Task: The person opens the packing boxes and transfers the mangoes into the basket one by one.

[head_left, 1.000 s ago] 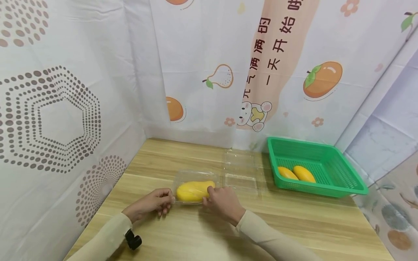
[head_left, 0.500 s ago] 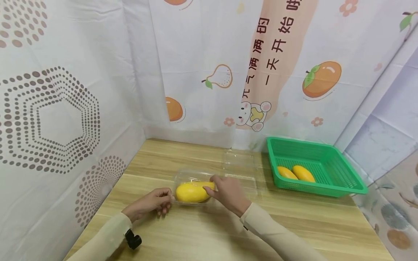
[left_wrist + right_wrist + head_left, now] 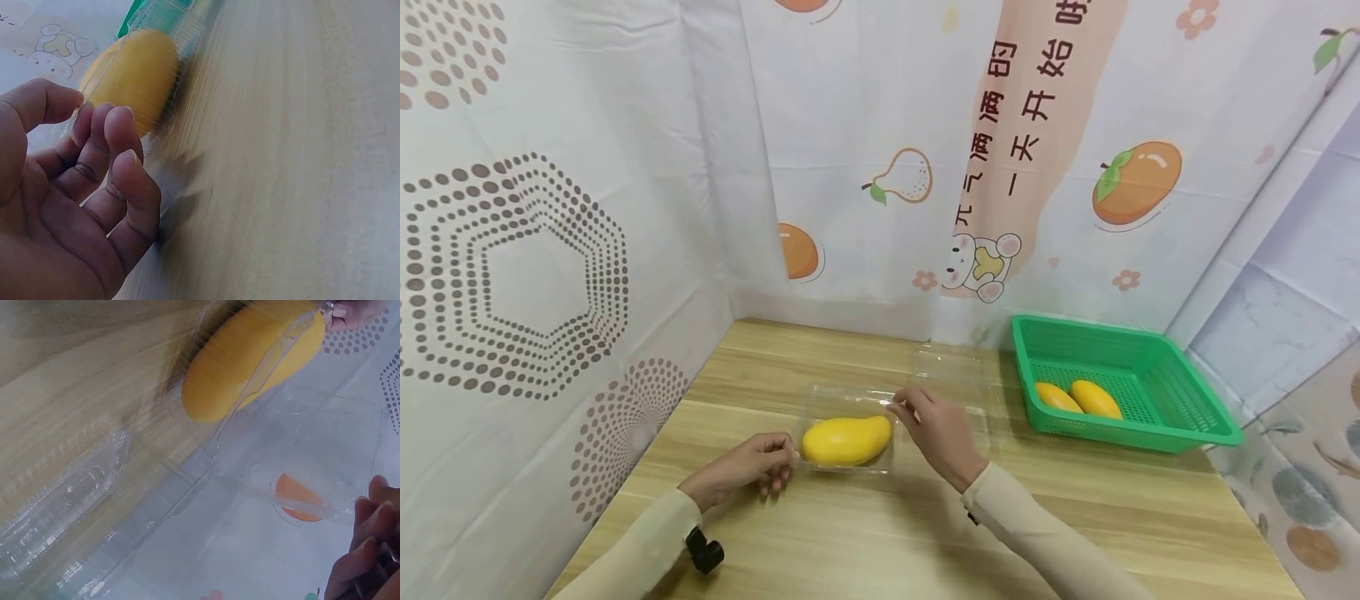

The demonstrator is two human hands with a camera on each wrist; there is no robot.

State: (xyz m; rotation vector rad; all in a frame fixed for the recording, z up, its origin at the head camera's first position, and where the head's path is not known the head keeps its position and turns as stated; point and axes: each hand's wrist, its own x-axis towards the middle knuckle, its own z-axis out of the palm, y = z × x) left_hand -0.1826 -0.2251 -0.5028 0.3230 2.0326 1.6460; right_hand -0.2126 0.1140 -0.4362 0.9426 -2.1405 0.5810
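Observation:
A yellow mango point(image 3: 846, 441) lies in a clear plastic box point(image 3: 850, 470) on the table. My left hand point(image 3: 748, 467) pinches the box's left edge between thumb and forefinger, its other fingers loosely curled, as the left wrist view shows. At the box's far right corner is my right hand point(image 3: 940, 435), thumb and forefinger pinching the edge of the clear raised lid point(image 3: 312, 450). The right wrist view shows the lid standing tilted beside the mango, with the right fingers point(image 3: 369, 544) at its corner. Glare and transparency make the exact contact hard to see.
Behind the right hand stands another clear plastic box point(image 3: 951, 367), partly hidden. A green basket point(image 3: 1138, 437) at the back right holds two mangoes point(image 3: 1096, 399). Patterned curtains point(image 3: 850, 100) hang along the table's back and sides.
My right hand has left the mango's right end and moved up and right to the lid's corner, uncovering the mango. The left hand has stayed at the box's left edge.

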